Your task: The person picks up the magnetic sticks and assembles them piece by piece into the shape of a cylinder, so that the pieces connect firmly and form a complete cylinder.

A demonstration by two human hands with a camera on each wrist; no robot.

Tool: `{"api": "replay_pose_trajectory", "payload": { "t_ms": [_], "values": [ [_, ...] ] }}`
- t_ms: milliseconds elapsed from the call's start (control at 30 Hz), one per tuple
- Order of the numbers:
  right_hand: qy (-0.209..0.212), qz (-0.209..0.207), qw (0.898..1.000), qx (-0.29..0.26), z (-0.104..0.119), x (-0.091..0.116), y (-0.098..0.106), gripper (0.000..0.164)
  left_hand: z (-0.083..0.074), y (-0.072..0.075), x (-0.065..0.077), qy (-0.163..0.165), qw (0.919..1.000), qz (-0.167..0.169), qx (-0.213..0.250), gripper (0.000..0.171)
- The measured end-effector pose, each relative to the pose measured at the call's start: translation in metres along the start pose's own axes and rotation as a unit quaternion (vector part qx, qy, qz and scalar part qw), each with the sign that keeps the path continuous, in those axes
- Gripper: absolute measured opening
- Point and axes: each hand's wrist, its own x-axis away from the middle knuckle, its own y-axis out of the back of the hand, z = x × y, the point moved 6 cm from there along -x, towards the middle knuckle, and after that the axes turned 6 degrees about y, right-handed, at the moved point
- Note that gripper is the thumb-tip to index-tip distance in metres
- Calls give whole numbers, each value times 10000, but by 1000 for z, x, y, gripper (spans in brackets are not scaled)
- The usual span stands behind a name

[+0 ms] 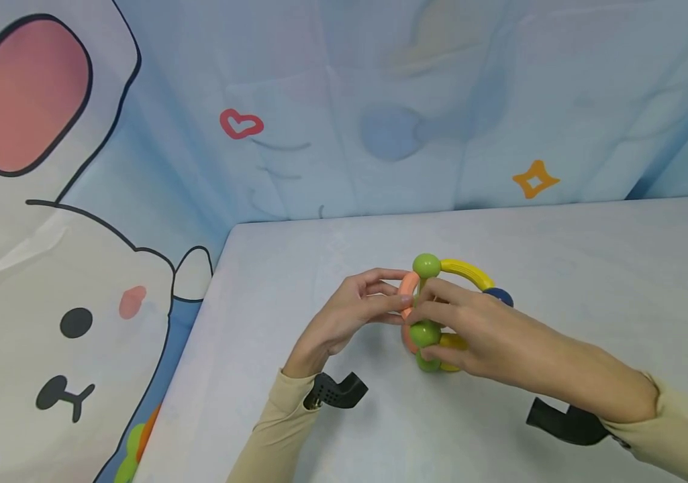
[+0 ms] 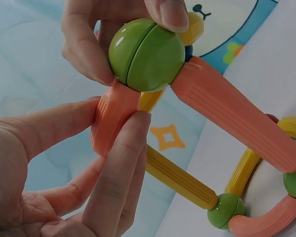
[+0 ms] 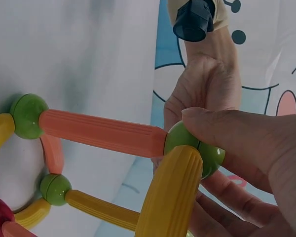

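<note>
A frame of toy rods and balls, like a magnetic building set, stands between both hands. In the left wrist view, my left hand (image 1: 350,305) pinches a short orange rod (image 2: 112,116) between thumb and fingers, its top end against a green ball (image 2: 148,57). My right hand (image 1: 479,325) grips that same ball. From the ball a long straight orange rod (image 3: 103,131) runs down to another green ball (image 3: 28,116). A curved yellow rod (image 3: 170,200) also meets the held ball in the right wrist view.
Below, curved rods and balls form a ring with a dark red ball (image 3: 1,216). A dark blue ball (image 1: 499,296) shows behind my right hand. The white tabletop (image 1: 591,268) meets a blue printed curtain (image 1: 331,168); a cartoon-printed cloth (image 1: 96,268) hangs at the left.
</note>
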Motion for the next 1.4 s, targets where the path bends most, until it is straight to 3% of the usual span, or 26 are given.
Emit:
{"api": "replay_pose_trajectory", "payload": {
  "t_ms": [233,400,500,567,667,733,800,900,967,1100,1233,1400],
  "values": [
    [-46,-168,9998,49,3,-1,9,39,1,0,0,-2,10000,-18,-45,45],
    [-277,-698,9969,235,-4,3,42,35,2,-1,2,-205,9996,-45,-178,42],
    [-704,-1061,9891,742,-21,12,69,32,6,2,4,-420,9973,-293,-529,41],
    [-1219,-1245,9813,821,-41,22,83,28,14,4,6,-489,9923,-571,-984,38],
    [-2092,-1408,9669,385,-82,46,93,23,31,6,7,-361,9756,-908,-1969,37],
    [-2471,-1249,9608,147,-109,62,87,22,44,4,7,-155,9647,-889,-2473,46],
    [-2613,-802,9619,-66,-131,76,69,22,56,-1,8,29,9563,-752,-2827,63],
    [-2293,-32,9721,-489,-150,90,32,26,69,-13,8,149,9536,-495,-2967,86],
    [-2131,333,9716,-973,-155,97,7,33,73,-21,7,66,9511,-470,-3052,91],
    [-1578,442,9733,-1606,-152,101,-20,42,70,-31,4,-307,9408,-759,-3290,70],
    [-1002,255,9765,-1893,-141,99,-29,39,67,-30,3,-465,9310,-1078,-3457,45],
    [-1142,121,9766,-1818,-136,101,-35,43,65,-30,2,-797,9117,-1060,-3888,33]
  ]
}}
